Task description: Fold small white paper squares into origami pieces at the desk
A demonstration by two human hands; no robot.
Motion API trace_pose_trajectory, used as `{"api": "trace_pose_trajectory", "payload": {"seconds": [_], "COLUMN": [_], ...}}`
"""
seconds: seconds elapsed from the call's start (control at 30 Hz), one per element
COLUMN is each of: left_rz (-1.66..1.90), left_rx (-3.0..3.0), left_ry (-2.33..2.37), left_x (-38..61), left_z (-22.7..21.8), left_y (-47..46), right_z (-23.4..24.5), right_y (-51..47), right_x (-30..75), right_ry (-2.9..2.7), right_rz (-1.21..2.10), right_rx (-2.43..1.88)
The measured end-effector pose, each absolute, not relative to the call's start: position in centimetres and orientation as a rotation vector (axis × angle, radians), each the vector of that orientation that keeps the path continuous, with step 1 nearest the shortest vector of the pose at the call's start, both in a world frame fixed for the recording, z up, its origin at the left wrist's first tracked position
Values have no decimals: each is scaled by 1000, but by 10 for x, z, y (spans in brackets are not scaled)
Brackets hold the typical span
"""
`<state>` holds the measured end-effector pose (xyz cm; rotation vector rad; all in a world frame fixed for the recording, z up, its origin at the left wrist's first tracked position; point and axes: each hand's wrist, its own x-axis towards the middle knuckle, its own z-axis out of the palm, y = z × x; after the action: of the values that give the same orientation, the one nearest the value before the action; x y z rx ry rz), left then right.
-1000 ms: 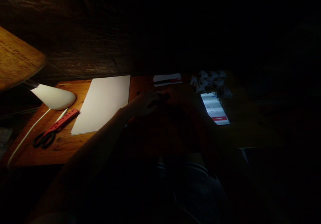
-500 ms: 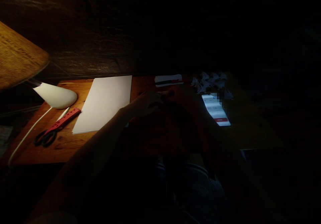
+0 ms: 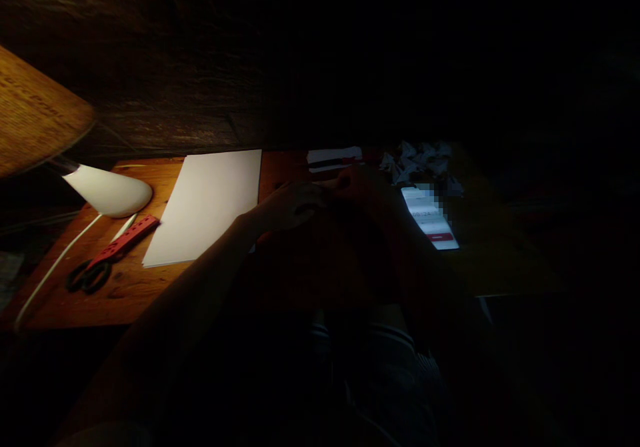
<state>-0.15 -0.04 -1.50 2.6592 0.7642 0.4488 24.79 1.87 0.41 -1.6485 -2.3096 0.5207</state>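
Observation:
The scene is very dark. My left hand (image 3: 293,205) rests on the wooden table (image 3: 135,280) with its fingers curled, meeting my right hand (image 3: 363,190) near the table's middle. Both hands seem closed on something small and dark between them that I cannot make out. A stack of white paper (image 3: 210,203) lies just left of my left hand. A lit phone (image 3: 430,218) lies to the right of my right hand.
A white lamp base (image 3: 107,192) with a cord stands at the left under a woven shade (image 3: 30,123). Red-handled scissors (image 3: 113,250) lie beside it. Crumpled paper (image 3: 417,160) and a small white and red object (image 3: 333,158) sit at the back.
My right hand has shifted slightly toward the back of the table. The left hand stays where it was.

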Motion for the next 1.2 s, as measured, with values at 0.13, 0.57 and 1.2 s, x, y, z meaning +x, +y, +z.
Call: {"api": "trace_pose_trajectory", "payload": {"seconds": [0.13,0.57,1.2], "left_rz": [473,450,394], "left_rx": [2645,2659,2665], "left_ry": [751,792,845], "left_x": [0,0,0], "left_z": [-11,-12,-9], "left_y": [-3,-3,-5], "right_z": [-3,-6,-4], "right_y": [24,25,30], "right_x": [253,255,262], "right_ry": [-2284,-2124,-1939], "right_rz": [477,345,345], "right_rx": [-1600,-1750,-1847]}}
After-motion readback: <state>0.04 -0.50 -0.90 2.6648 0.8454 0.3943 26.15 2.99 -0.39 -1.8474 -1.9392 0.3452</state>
